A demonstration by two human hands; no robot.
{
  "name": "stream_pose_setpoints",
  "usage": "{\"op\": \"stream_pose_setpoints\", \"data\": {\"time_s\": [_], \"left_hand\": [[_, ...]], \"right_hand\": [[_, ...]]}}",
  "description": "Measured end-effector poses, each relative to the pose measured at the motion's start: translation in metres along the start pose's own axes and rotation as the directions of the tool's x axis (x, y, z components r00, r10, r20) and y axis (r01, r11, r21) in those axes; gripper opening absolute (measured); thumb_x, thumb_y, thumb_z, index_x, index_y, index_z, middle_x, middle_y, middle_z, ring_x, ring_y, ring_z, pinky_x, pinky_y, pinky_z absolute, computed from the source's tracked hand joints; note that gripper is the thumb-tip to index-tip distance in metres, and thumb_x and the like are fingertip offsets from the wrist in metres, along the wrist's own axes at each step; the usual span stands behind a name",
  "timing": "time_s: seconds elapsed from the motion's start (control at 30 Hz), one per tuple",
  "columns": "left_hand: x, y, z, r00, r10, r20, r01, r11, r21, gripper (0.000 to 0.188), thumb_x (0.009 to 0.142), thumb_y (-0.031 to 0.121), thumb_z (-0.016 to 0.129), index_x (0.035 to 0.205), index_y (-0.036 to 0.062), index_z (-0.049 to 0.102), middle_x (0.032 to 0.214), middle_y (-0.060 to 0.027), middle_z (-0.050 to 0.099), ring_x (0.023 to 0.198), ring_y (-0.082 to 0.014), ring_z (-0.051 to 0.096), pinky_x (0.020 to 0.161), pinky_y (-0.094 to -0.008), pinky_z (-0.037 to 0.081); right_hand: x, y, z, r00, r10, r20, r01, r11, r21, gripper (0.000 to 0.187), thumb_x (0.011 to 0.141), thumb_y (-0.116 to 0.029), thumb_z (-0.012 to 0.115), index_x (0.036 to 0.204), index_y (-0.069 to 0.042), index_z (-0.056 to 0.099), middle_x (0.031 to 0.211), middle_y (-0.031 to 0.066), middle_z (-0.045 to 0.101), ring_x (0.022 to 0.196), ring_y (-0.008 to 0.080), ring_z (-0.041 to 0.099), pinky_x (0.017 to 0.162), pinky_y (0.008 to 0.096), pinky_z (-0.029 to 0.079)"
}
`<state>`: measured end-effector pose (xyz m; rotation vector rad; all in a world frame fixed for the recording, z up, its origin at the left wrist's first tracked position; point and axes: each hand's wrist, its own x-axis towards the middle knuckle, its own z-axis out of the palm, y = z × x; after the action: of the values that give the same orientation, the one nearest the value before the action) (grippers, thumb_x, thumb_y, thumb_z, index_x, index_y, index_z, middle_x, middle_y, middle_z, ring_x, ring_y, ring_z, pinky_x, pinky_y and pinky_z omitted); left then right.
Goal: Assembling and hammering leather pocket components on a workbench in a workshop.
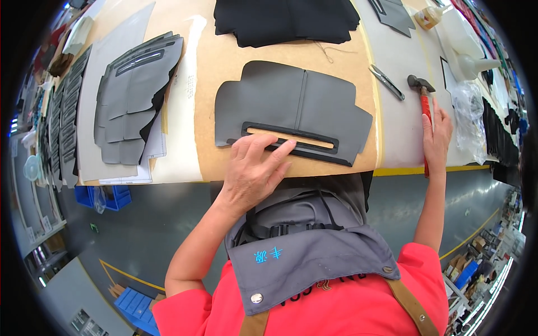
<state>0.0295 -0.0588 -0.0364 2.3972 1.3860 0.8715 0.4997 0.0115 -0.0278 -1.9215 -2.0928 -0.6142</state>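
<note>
In front of me lies a grey leather-like panel (pixel 269 101) with stepped corners and a raised seam down its middle. Near its front edge is a long slot framed by a black strip (pixel 291 131); brown board shows through. My left hand (pixel 252 168) rests on that front edge, bent fingers apart and fingertips touching the strip by the slot. To the right, my right hand (pixel 437 137) is closed around the red handle of a hammer (pixel 426 103), whose dark head points away from me on the table. A utility knife (pixel 386 82) lies between panel and hammer.
Stacked grey panels (pixel 129 101) lie at the left, black fabric pieces (pixel 286 19) at the back. At the right are a clear plastic bag (pixel 469 117), a white funnel-topped bottle (pixel 468 67) and a glue bottle (pixel 428 18). The table's front edge (pixel 403 171) is close to my body.
</note>
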Motion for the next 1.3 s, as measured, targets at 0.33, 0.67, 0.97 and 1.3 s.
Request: {"op": "stream_pose_setpoints", "data": {"time_s": [0.33,0.67,0.97,1.3], "left_hand": [[-0.007,0.004,0.005,1.000,-0.005,-0.006,0.005,0.997,0.083,0.041,0.083,0.013,0.081,0.124,0.0156,0.074,0.123,-0.0092,0.060,0.115,-0.0317,0.056,0.100,-0.0451,0.047],[-0.014,0.006,-0.047,0.980,-0.141,0.140,0.129,0.988,0.088,0.044,0.084,0.022,0.085,0.126,0.0155,0.073,0.113,-0.0046,0.069,0.116,-0.0249,0.065,0.115,-0.0502,0.037],[0.224,-0.127,-0.100,0.900,-0.432,0.056,0.408,0.791,-0.457,0.050,0.086,0.013,0.084,0.131,-0.0019,0.069,0.119,-0.0119,0.072,0.110,-0.0193,0.068,0.099,-0.0321,0.052],[0.099,0.063,-0.082,0.929,0.367,-0.057,-0.083,0.055,-0.995,0.039,0.080,-0.010,0.063,0.115,0.0078,0.069,0.111,-0.0084,0.068,0.107,-0.0299,0.063,0.093,-0.0387,0.051]], "right_hand": [[-0.015,-0.172,-0.082,0.817,-0.554,0.159,0.269,0.611,0.745,0.064,0.082,-0.033,0.082,0.139,-0.010,0.066,0.142,0.0105,0.058,0.129,0.0295,0.055,0.115,0.0459,0.035],[-0.009,-0.152,-0.087,0.938,-0.344,0.030,0.132,0.438,0.889,0.030,0.081,0.007,0.073,0.109,-0.006,0.077,0.105,0.0078,0.074,0.095,0.0274,0.071,0.082,0.0390,0.057],[0.275,-0.144,0.031,0.935,-0.208,0.287,-0.247,0.198,0.948,0.025,0.099,-0.019,0.073,0.119,-0.004,0.071,0.104,0.0011,0.072,0.098,0.0071,0.063,0.091,0.0246,0.050],[0.249,-0.369,0.019,0.808,-0.583,0.090,0.045,0.213,0.976,0.029,0.097,-0.022,0.073,0.120,-0.005,0.073,0.108,0.0113,0.073,0.103,0.0218,0.069,0.090,0.0354,0.054]]}}
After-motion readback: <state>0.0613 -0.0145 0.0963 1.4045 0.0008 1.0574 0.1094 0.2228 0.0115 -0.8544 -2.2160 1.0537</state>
